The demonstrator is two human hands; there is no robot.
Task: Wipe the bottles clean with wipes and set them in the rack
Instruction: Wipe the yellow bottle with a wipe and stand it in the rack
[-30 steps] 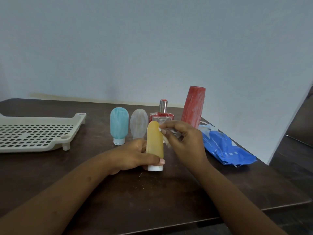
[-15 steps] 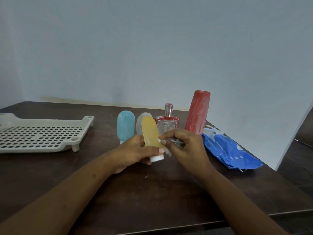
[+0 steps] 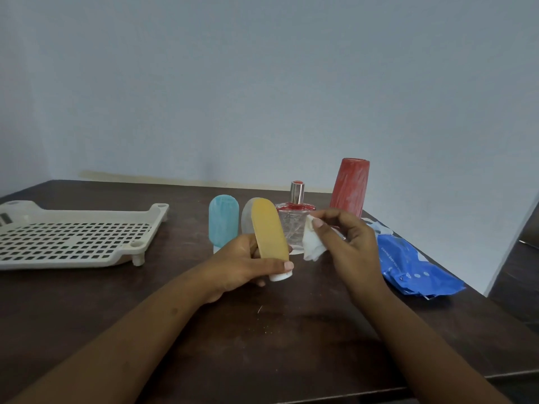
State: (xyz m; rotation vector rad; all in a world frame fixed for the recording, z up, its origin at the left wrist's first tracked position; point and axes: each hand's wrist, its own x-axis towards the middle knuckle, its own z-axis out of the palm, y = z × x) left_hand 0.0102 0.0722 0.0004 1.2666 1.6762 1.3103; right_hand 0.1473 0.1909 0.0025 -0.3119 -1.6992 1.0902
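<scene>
Rack [image 3: 73,237] on counter [image 3: 262,345], well left of the fingers. Blue bottle [image 3: 223,220] upright just beyond the left hand [image 3: 242,266], whose fingers [image 3: 274,265] clamp the yellow bottle [image 3: 269,234], tilted, cap down. Right hand [image 3: 350,243] fingers [image 3: 319,224] pinch a crumpled wipe [image 3: 313,243] just beside that bottle. Glass bottle [image 3: 294,225] and red bottle [image 3: 351,188] stand beyond them; blue pack [image 3: 414,272] lies to their right.

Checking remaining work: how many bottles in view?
5: yellow bottle in left hand; blue bottle, grey bottle (partly hidden), perfume bottle, red bottle stand on the table behind it.
</scene>
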